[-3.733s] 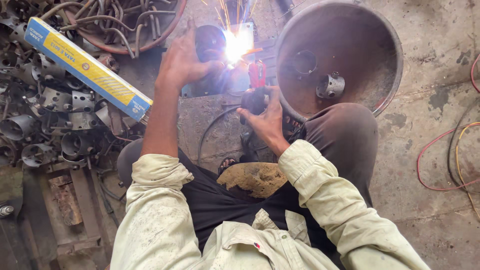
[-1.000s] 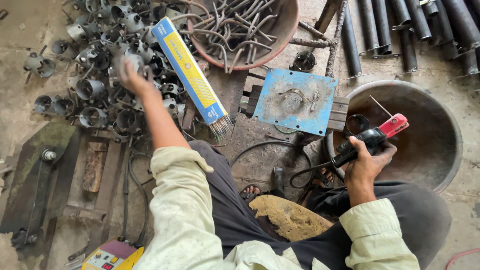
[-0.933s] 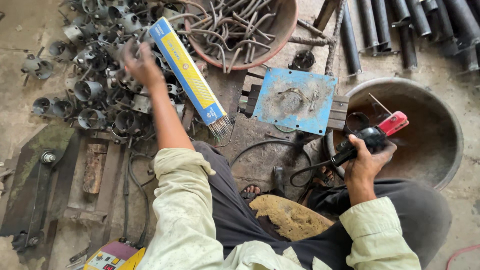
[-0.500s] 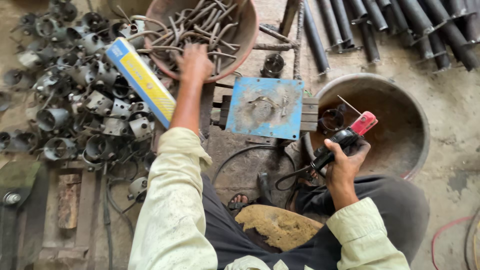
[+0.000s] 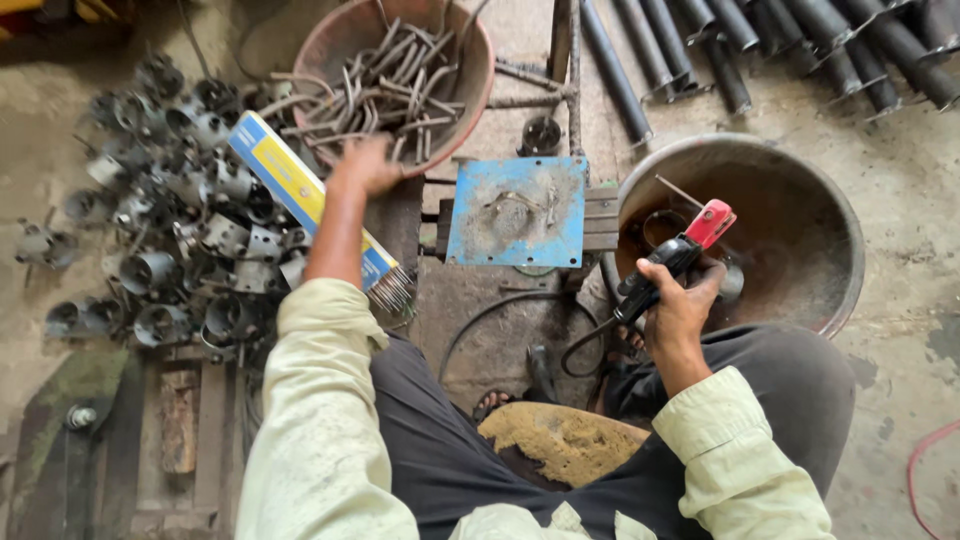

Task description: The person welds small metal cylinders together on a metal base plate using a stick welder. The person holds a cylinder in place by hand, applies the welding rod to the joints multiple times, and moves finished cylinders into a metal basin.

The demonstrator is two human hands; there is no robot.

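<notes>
While my right hand [image 5: 678, 308] stays out of it, fingers clenched around the black grip of the welding electrode holder [image 5: 672, 258], its red jaw end points up over the rim of the large metal basin [image 5: 840, 250] on my right. My left hand [image 5: 368, 165] is stretched forward to the near rim of the reddish bowl [image 5: 470, 70], right at the bent steel rods [image 5: 400, 80] heaped inside; the fingers are blurred, so I cannot tell whether they grip a rod or only touch the pile. Just beside that forearm lies the blue and yellow box of welding electrodes [image 5: 300, 200], bare rod tips poking out at its near end. Left of the box I see a heap of short grey pipe fittings [image 5: 180, 240]. Between bowl and basin sits a blue steel plate [image 5: 518, 210] with a small welded piece on it. Dark pipes [image 5: 800, 50] lie at the far right.
</notes>
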